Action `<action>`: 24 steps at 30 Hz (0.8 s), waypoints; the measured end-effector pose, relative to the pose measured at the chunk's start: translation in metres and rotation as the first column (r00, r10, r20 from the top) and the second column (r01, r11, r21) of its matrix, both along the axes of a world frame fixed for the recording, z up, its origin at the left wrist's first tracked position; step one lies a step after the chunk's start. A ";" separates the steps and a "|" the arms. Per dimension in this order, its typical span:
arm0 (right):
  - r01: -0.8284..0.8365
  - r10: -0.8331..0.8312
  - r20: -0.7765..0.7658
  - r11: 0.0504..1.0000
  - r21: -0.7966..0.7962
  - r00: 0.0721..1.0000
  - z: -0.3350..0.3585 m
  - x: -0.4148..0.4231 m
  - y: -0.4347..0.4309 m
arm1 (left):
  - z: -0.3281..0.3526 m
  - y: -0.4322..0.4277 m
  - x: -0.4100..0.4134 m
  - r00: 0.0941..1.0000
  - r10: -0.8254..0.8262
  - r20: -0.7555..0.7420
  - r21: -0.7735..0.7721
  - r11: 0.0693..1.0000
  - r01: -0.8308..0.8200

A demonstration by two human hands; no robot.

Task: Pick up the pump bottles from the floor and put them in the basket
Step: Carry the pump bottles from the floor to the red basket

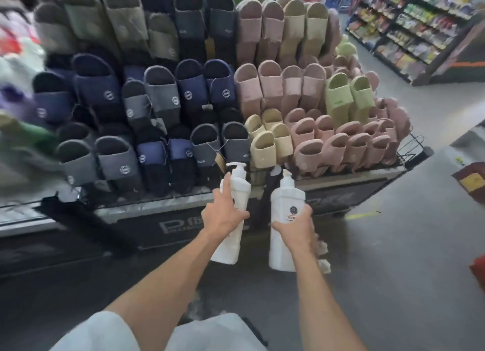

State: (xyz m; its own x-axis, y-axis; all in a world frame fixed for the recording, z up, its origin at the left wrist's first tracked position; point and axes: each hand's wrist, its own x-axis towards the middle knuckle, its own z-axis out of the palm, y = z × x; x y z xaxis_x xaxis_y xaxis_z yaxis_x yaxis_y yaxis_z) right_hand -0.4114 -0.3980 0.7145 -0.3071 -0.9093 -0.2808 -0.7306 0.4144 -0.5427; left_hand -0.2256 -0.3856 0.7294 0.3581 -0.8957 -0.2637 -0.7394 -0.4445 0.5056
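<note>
The left pump bottle [237, 190] is gripped round its middle by the left hand [223, 214], and the right pump bottle [286, 198] is gripped the same way by the right hand [294, 227]. Both bottles are white and are held roughly upright with the pump heads on top, the left 1 slightly tilted. They are carried clear of the floor [393, 259], just apart from each other, in front of a rack of slippers [183, 101]. The fingers [221, 196] of the left hand are curled round the far side of their bottle, with the thumb laid on the near side. Those of the right hand are wrapped round its bottle likewise. No basket is seen in the head view.

The step in hand is judged to be the carry: the pick-up of these 2 bottles is done and the placing is not yet begun. For the next move the basket must first be found, so a turn of the body is likely called for. Each bottle is then to be lowered in and released, best 1 at a time. Small white pieces [324, 248] are seen low beside the right forearm; whether they are further bottles cannot be told.
</note>
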 end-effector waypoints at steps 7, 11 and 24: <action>-0.217 0.216 0.006 0.976 0.036 0.976 0.000 0.080 0.009 | 0.000 0.046 0.070 0.972 0.235 -0.005 0.009 0.972 -0.235; -0.327 0.326 0.013 0.945 0.032 0.945 0.003 0.134 0.023 | 0.008 0.077 0.119 0.937 0.350 -0.010 -0.004 0.937 -0.350; -0.608 0.607 0.049 0.794 0.006 0.793 0.015 0.317 0.100 | 0.004 0.213 0.281 0.786 0.619 -0.002 -0.030 0.785 -0.618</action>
